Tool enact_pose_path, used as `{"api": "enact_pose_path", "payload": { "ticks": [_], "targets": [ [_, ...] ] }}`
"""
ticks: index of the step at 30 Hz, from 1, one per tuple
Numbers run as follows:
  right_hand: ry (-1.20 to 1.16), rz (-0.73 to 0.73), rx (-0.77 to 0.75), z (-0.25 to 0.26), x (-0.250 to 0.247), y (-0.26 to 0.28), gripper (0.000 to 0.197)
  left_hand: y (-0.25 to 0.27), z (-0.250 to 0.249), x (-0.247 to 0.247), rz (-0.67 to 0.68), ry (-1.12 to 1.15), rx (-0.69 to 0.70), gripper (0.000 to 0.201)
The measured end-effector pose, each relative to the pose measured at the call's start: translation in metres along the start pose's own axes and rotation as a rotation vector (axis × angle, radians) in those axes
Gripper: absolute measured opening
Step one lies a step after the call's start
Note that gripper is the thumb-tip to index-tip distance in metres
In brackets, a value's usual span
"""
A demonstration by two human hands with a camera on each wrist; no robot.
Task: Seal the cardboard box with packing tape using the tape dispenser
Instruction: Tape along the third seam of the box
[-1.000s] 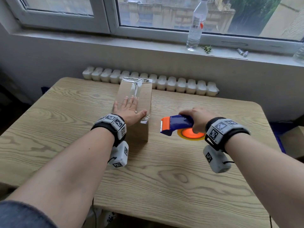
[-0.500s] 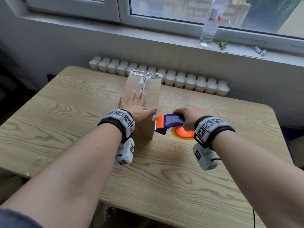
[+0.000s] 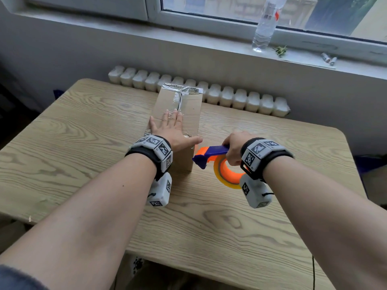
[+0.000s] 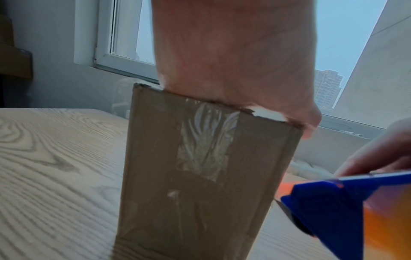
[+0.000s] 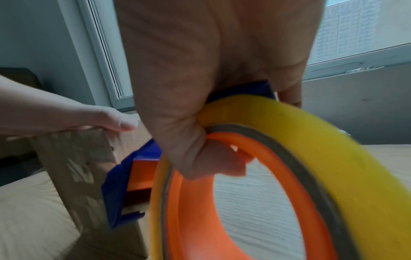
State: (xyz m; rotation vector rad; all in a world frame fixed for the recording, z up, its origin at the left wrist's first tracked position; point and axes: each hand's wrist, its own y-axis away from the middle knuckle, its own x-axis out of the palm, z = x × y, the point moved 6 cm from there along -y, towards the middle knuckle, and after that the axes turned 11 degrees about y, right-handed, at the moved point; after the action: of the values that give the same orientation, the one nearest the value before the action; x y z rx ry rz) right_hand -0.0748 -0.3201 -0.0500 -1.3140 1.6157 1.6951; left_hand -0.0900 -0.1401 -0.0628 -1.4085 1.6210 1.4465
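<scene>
Two hands are at work on one cardboard box [image 3: 189,114] standing on the wooden table [image 3: 73,143] below the window: your left hand [image 3: 172,130] lies flat on the box top, fingers straight and close together, thumb reaching out along the near right edge, pinning the flaps down. Your right hand [image 3: 235,148] is wrapped around the blue handle of the tape dispenser [image 3: 209,156], fingers hooked through the orange hub that carries the yellow tape roll [image 5: 300,140]. The dispenser's orange-and-blue nose sits just beside the box's near right corner; whether it touches the cardboard cannot be told. Shiny tape [image 3: 181,97] already runs along the top seam and across the far edge, and a wrinkled strip [image 4: 204,140] shows on the near end face. The step in hand looks like the approach for another strip at the near end. The next move, by this reading, calls for you to plant the tape's free end firmly on the cardboard, keep the left palm bearing down, and draw the dispenser in a straight line, since a slanted pull could wrinkle the strip.
</scene>
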Motion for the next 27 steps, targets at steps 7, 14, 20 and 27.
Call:
{"api": "enact_pose_path", "payload": {
  "ticks": [7,14,20,27],
  "targets": [
    [0.046,-0.051,0.0,0.002,-0.006,-0.006,0.022,0.002,-0.002,-0.002,-0.032,0.031,0.009,0.108],
    [0.055,-0.01,-0.026,0.001,0.011,-0.01,0.027,0.0,-0.007,-0.001,-0.035,0.053,-0.006,0.108],
    [0.071,-0.048,0.006,-0.006,0.009,-0.011,0.026,0.0,-0.013,0.0,-0.024,0.083,-0.043,0.113],
    [0.112,-0.001,0.049,-0.014,0.037,-0.007,0.022,-0.002,-0.014,0.001,-0.017,0.08,-0.062,0.114]
  ]
}}
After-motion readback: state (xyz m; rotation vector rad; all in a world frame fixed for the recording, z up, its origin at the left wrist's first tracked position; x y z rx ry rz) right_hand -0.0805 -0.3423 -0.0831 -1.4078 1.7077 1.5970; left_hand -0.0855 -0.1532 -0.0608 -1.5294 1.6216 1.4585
